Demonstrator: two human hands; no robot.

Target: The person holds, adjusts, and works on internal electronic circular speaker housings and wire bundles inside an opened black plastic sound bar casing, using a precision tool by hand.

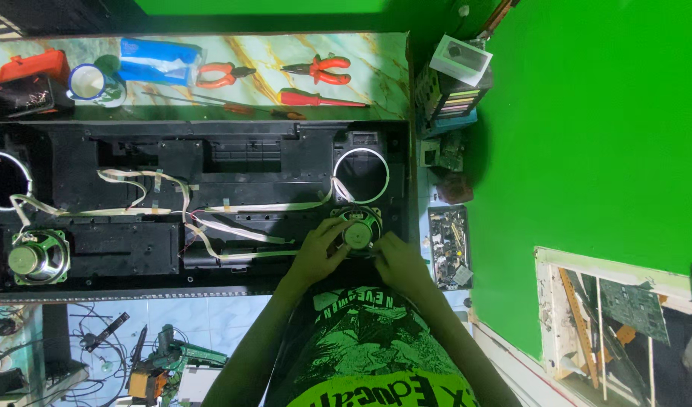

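A small round loudspeaker with a silver magnet [356, 233] is gripped from both sides at the right end of a long black plastic housing [135, 151] laid open on the bench. The left hand [318, 252] is closed on its left rim, the right hand [400, 262] on its lower right rim. An empty white-ringed round opening [384, 172] is seen just above. A second round loudspeaker [38, 257] sits far left. Flat cream ribbon cables [248, 206] are run between them. Red-handled pliers [319, 68] lie on the marbled surface [255, 53] beyond.
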